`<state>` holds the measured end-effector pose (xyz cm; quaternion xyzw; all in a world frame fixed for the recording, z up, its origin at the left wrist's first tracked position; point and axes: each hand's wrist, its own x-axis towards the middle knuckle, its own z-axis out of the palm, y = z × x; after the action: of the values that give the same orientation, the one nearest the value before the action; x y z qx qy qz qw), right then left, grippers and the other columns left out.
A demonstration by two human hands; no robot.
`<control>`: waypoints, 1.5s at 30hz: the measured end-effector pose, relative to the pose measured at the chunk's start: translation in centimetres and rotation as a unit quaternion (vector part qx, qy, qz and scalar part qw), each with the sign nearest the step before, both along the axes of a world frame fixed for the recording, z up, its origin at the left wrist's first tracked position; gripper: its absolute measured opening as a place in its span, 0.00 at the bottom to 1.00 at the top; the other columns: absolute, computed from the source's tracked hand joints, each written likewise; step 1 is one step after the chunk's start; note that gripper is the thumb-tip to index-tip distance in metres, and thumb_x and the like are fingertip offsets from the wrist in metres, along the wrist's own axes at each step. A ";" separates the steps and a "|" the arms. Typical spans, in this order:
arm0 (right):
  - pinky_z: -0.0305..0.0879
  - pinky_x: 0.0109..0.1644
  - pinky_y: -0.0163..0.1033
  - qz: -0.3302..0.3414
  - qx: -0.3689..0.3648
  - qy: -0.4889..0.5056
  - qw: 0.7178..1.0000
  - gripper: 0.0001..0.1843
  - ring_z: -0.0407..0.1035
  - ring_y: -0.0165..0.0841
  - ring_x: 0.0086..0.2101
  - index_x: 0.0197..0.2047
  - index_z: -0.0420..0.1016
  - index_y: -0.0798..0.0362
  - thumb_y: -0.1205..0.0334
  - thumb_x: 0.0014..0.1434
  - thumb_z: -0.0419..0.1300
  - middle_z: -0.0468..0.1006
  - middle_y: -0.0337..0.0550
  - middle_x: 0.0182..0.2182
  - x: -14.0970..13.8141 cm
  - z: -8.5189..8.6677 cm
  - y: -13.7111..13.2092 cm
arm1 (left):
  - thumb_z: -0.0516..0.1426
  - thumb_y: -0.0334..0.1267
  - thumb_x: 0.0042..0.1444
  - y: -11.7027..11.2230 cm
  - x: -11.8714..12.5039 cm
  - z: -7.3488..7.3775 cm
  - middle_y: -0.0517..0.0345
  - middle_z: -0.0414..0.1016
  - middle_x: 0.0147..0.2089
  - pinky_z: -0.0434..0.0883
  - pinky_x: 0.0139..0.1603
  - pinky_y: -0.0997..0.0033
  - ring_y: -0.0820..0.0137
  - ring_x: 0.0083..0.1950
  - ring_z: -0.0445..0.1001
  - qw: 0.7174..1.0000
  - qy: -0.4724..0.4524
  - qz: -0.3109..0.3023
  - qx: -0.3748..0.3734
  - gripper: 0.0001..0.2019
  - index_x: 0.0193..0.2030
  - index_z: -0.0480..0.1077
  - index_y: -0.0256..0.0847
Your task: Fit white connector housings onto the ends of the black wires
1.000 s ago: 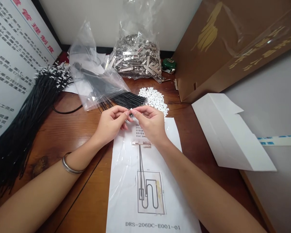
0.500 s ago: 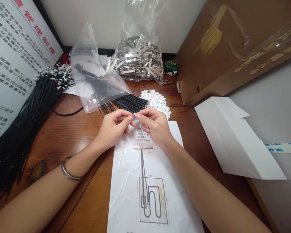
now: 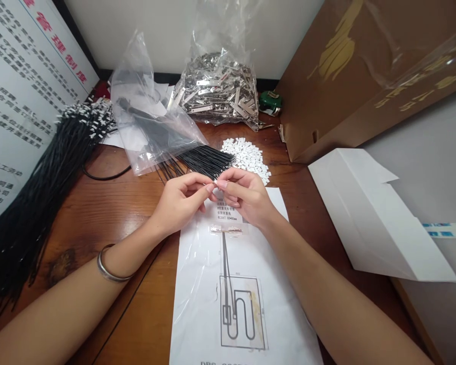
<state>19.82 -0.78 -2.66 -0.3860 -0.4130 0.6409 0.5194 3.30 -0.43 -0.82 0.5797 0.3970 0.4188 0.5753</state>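
Observation:
My left hand (image 3: 180, 200) and my right hand (image 3: 247, 195) meet fingertip to fingertip above the top of a printed drawing sheet (image 3: 235, 284). Both are closed in a pinch on a small part (image 3: 215, 183) between them, too small to name. Just behind the fingers lies a bundle of thin black wires (image 3: 203, 157) spilling from a clear plastic bag (image 3: 152, 121). A heap of small white plastic pieces (image 3: 249, 154) lies right of the wires. A silver bracelet (image 3: 108, 263) circles my left wrist.
A clear bag of metal strips (image 3: 220, 94) stands at the back. A big bundle of black wires with white ends (image 3: 38, 192) lies along the left by a printed board (image 3: 19, 96). A brown carton (image 3: 357, 71) and a white folded box (image 3: 376, 213) stand right.
Both hands stay pinched together on the small part; they have shifted slightly to the right. The camera view has drifted a little.

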 end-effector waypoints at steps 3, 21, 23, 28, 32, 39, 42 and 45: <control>0.42 0.19 0.32 0.020 0.001 0.003 1.000 0.12 0.50 0.20 0.15 0.27 0.75 0.54 0.57 0.46 0.72 0.64 0.29 0.14 0.2 0.0 0.0 | 0.66 0.42 0.52 -0.1 0.0 0.0 0.55 0.79 0.27 0.72 0.23 0.76 0.70 0.28 0.78 1.000 -0.003 -0.007 -0.006 0.09 0.31 0.76 0.38; 0.43 0.18 0.30 0.019 -0.018 0.025 0.999 0.12 0.50 0.19 0.14 0.25 0.72 0.54 0.60 0.46 0.72 0.62 0.28 0.12 0.0 -0.2 0.1 | 0.64 0.37 0.52 -0.1 0.1 -0.2 0.54 0.80 0.27 0.73 0.23 0.77 0.72 0.26 0.77 1.000 -0.006 -0.008 -0.001 0.06 0.30 0.76 0.36; 0.43 0.18 0.30 0.015 -0.021 0.026 0.999 0.12 0.50 0.19 0.14 0.25 0.72 0.54 0.61 0.45 0.72 0.62 0.28 0.12 0.0 -0.2 0.0 | 0.65 0.38 0.52 -0.1 0.1 -0.2 0.54 0.80 0.27 0.72 0.23 0.77 0.72 0.26 0.77 1.000 -0.012 -0.010 0.000 0.07 0.30 0.75 0.36; 0.43 0.17 0.30 0.004 -0.030 0.023 0.999 0.11 0.51 0.19 0.14 0.24 0.73 0.54 0.61 0.44 0.71 0.62 0.28 0.11 -0.1 -0.1 0.1 | 0.67 0.42 0.52 0.0 0.0 -0.4 0.54 0.80 0.28 0.72 0.23 0.77 0.70 0.28 0.78 1.000 -0.023 -0.018 0.011 0.11 0.32 0.76 0.36; 0.43 0.17 0.29 -0.003 -0.034 0.027 0.999 0.12 0.51 0.19 0.13 0.24 0.72 0.54 0.61 0.44 0.72 0.62 0.29 0.11 -0.1 0.0 0.1 | 0.66 0.41 0.53 0.0 0.0 -0.5 0.55 0.79 0.28 0.73 0.23 0.78 0.71 0.27 0.78 0.999 -0.028 -0.018 0.023 0.10 0.32 0.76 0.35; 0.42 0.17 0.29 -0.008 -0.023 0.026 0.999 0.15 0.50 0.19 0.13 0.25 0.72 0.54 0.58 0.44 0.74 0.61 0.28 0.11 -0.1 -0.3 0.1 | 0.64 0.39 0.55 0.0 0.1 -0.6 0.55 0.80 0.28 0.72 0.23 0.79 0.74 0.24 0.75 0.999 -0.010 -0.005 0.033 0.08 0.33 0.75 0.35; 0.42 0.16 0.29 -0.008 -0.019 0.026 0.999 0.16 0.50 0.18 0.13 0.25 0.72 0.54 0.58 0.43 0.75 0.62 0.28 0.11 -0.1 -0.4 0.2 | 0.64 0.39 0.55 0.0 0.1 -0.7 0.55 0.80 0.28 0.72 0.22 0.80 0.76 0.23 0.74 0.999 -0.014 0.000 0.030 0.08 0.33 0.75 0.35; 0.42 0.16 0.29 -0.008 -0.013 0.024 1.000 0.16 0.50 0.18 0.13 0.25 0.73 0.55 0.57 0.43 0.76 0.63 0.28 0.11 -0.2 -0.3 0.1 | 0.64 0.38 0.55 0.0 0.1 -0.8 0.55 0.80 0.28 0.72 0.22 0.80 0.76 0.23 0.74 0.999 -0.017 0.007 0.029 0.08 0.33 0.74 0.35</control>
<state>19.65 -0.64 -2.97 -0.3802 -0.3889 0.6509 0.5296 3.45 -0.38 -1.58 0.5863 0.3783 0.4440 0.5622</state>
